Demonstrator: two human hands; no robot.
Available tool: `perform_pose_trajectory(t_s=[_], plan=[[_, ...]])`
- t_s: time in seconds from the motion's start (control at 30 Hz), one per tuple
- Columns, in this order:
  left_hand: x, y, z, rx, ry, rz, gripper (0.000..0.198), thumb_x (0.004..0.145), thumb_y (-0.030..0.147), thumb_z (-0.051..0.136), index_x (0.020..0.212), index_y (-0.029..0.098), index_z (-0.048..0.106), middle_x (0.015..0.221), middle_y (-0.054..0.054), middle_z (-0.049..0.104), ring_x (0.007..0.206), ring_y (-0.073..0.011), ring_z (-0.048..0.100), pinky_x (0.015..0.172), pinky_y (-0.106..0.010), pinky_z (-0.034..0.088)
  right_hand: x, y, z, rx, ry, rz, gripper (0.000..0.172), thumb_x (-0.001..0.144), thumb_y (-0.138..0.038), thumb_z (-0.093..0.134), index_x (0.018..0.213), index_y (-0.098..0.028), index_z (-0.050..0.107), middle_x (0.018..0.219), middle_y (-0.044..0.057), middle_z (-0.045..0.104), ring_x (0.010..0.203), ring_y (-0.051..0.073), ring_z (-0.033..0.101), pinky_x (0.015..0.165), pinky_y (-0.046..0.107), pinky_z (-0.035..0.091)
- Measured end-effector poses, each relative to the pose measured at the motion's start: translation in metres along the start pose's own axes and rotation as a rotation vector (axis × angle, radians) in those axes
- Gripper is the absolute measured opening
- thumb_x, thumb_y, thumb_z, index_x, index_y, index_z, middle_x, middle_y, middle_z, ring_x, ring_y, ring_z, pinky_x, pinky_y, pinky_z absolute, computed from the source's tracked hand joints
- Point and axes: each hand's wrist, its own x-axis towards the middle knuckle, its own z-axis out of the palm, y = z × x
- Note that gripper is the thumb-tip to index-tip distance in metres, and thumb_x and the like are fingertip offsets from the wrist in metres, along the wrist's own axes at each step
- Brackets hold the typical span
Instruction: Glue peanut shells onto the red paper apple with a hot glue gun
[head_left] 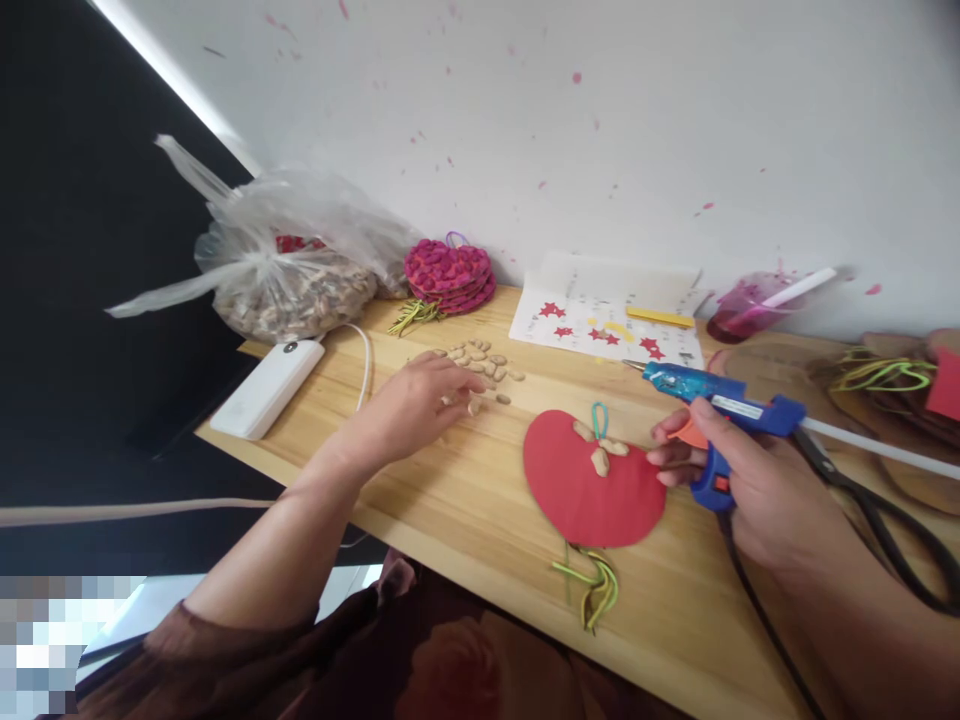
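My right hand point(750, 480) is closed around the handle of a blue glue gun point(712, 395), its nozzle pointing left over the wooden table point(465, 500). Just left of that hand lies a red heart-shaped card point(585, 490) with three shell pieces point(600, 450) and a teal loop stuck near its top. My left hand point(420, 405) reaches into a small pile of pale shells point(480, 362), fingertips pinched on one of them.
A clear plastic bag of shells point(292, 270) and a white power bank point(266, 388) sit at the table's left end. Finished pink hearts point(450, 275), an open booklet with red stars point(607, 315), a pink cup point(742, 305), black scissors point(877, 510) and green-yellow strings point(596, 585) lie around.
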Motion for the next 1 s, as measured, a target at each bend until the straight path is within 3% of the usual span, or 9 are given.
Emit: perform_pose_trajectory(t_s=[0.4, 0.63, 0.8, 0.9, 1.0], plan=[[0.003, 0.003, 0.009, 0.04, -0.025, 0.053, 0.023, 0.093, 0.021, 0.063, 0.114, 0.019, 0.072, 0.111, -0.005, 0.077, 0.104, -0.0241, 0.066, 0.097, -0.04, 0.05, -0.001, 0.001, -0.001, -0.007, -0.018, -0.005, 0.038, 0.074, -0.055, 0.083, 0.075, -0.018, 0.071, 0.072, 0.004, 0.071, 0.056, 0.017, 0.071, 0.048, 0.023, 0.058], [0.002, 0.003, 0.008, -0.009, -0.064, 0.053, 0.025, 0.094, 0.024, 0.059, 0.116, 0.022, 0.07, 0.111, -0.004, 0.076, 0.1, -0.0194, 0.07, 0.094, -0.033, 0.053, -0.004, -0.003, 0.002, 0.018, -0.046, 0.008, 0.04, 0.073, -0.056, 0.083, 0.075, -0.018, 0.069, 0.074, 0.002, 0.069, 0.057, 0.015, 0.069, 0.047, 0.023, 0.057], [0.013, 0.037, 0.005, -0.172, -0.095, 0.121, 0.037, 0.093, 0.024, 0.062, 0.13, 0.023, 0.062, 0.104, -0.003, 0.074, 0.09, -0.0157, 0.069, 0.084, -0.028, 0.056, -0.002, 0.0, 0.0, 0.028, -0.079, 0.006, 0.039, 0.078, -0.056, 0.079, 0.078, -0.018, 0.069, 0.076, 0.002, 0.068, 0.058, 0.013, 0.069, 0.048, 0.021, 0.056], [0.028, 0.064, 0.012, -0.22, -0.181, 0.245, 0.035, 0.096, 0.024, 0.059, 0.131, 0.023, 0.062, 0.109, -0.005, 0.073, 0.096, -0.0164, 0.069, 0.091, -0.03, 0.055, -0.001, 0.0, -0.001, 0.039, -0.071, 0.01, 0.042, 0.074, -0.058, 0.082, 0.077, -0.018, 0.069, 0.076, 0.001, 0.068, 0.057, 0.013, 0.068, 0.046, 0.021, 0.056], [0.043, 0.076, 0.025, -0.196, -0.252, 0.318, 0.039, 0.097, 0.017, 0.057, 0.135, 0.021, 0.058, 0.115, -0.008, 0.071, 0.104, -0.0187, 0.068, 0.096, -0.033, 0.053, 0.0, 0.001, -0.001, 0.04, -0.064, 0.009, 0.044, 0.07, -0.06, 0.084, 0.076, -0.019, 0.069, 0.076, 0.001, 0.069, 0.056, 0.013, 0.068, 0.045, 0.021, 0.057]])
